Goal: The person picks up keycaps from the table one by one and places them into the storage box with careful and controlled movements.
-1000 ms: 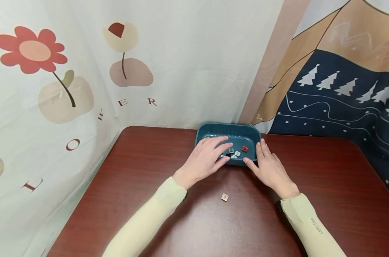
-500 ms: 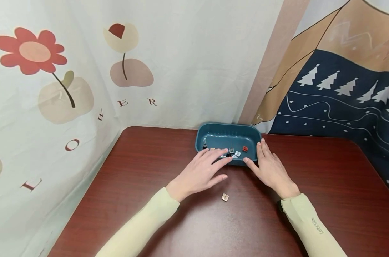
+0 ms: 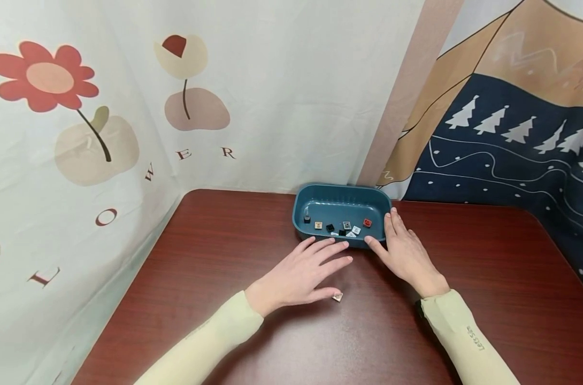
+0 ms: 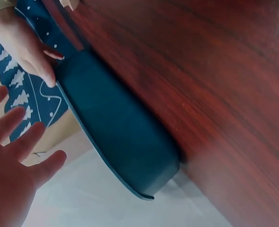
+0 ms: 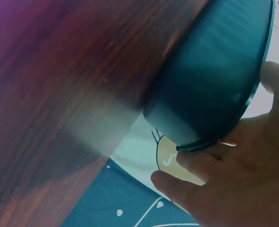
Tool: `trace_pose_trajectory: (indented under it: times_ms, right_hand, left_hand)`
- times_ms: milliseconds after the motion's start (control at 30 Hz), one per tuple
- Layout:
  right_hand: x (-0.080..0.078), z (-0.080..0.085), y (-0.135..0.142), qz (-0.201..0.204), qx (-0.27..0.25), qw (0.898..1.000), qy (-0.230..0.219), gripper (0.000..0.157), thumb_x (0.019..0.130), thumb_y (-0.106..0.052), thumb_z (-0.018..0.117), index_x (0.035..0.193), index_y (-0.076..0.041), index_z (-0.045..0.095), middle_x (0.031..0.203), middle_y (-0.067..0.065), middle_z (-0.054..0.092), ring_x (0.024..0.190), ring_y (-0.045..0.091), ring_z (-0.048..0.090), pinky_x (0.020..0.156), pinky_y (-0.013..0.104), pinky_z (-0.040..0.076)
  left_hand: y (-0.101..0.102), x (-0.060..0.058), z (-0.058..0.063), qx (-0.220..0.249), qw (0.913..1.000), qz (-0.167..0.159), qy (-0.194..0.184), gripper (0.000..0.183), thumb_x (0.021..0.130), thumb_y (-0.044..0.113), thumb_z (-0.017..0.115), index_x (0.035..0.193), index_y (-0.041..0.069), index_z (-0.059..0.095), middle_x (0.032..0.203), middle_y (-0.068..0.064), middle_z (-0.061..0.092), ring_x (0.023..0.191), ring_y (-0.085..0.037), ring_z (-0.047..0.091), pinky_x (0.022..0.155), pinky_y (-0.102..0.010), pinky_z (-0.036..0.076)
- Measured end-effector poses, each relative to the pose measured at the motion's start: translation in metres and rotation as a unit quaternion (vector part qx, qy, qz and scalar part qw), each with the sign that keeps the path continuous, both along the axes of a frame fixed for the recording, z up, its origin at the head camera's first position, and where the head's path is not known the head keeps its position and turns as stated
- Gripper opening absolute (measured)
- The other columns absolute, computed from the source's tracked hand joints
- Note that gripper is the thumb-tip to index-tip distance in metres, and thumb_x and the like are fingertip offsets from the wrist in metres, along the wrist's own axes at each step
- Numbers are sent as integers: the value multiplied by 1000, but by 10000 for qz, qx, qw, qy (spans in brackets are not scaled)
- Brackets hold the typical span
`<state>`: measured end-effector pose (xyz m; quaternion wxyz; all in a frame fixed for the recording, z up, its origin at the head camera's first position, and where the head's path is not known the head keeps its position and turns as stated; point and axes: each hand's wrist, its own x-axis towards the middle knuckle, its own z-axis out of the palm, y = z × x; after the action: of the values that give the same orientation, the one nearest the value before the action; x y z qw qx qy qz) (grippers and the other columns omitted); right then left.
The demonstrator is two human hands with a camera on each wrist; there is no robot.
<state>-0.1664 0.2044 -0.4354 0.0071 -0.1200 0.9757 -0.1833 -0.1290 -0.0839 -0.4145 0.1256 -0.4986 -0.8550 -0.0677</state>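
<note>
A blue-green plastic basin point(image 3: 342, 197) stands at the table's back edge. Several small square keycap-like pieces lie in it, among them a red one point(image 3: 367, 222), a tan one point(image 3: 318, 225) and a white one point(image 3: 356, 230). A cream keycap-like piece point(image 3: 337, 298) lies on the table in front, partly covered by my left thumb. My left hand point(image 3: 298, 275) is spread over the table before the basin, holding nothing; whether the thumb touches the piece cannot be told. My right hand point(image 3: 404, 254) rests at the basin's right front corner, thumb at the front rim, straight fingers along the side.
The dark red-brown table point(image 3: 214, 235) extends to both sides of the basin. Behind it hangs a white curtain point(image 3: 282, 107) with flower prints, and a navy cloth with tree prints point(image 3: 503, 155) is at the right.
My left hand has drawn back from over the basin toward me, with its thumb now over the cream piece. More pieces in the basin show. My right hand has stayed at the corner.
</note>
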Motion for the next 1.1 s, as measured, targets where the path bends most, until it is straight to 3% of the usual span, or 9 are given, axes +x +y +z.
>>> trace_pose_trajectory:
  times_ms: [200, 700, 1100]
  right_hand:
    - [0, 1, 0, -22, -26, 10000, -87, 99, 104, -65, 42, 159, 13, 16, 168, 30, 8, 154, 49, 16, 116, 68, 23]
    - [-1, 0, -1, -13, -52, 9999, -158, 100, 104, -66, 41, 159, 13, 16, 169, 29, 7, 155, 47, 14, 117, 68, 22]
    - [-1, 1, 0, -6, -11, 9999, -120, 99, 104, -65, 40, 159, 13, 16, 169, 29, 7, 155, 46, 14, 117, 66, 22]
  left_hand:
    - [4, 5, -1, -374, 9991, -137, -123, 62, 100, 54, 62, 153, 24, 53, 162, 1, 43, 148, -26, 40, 117, -52, 36]
    - [7, 8, -7, -913, 9922, -665, -519, 66, 98, 57, 63, 156, 26, 50, 166, 0, 37, 149, -29, 39, 118, -47, 35]
    - [15, 10, -13, -1330, 9869, -801, -449, 66, 99, 58, 61, 156, 28, 49, 165, 2, 39, 150, -29, 37, 115, -48, 39]
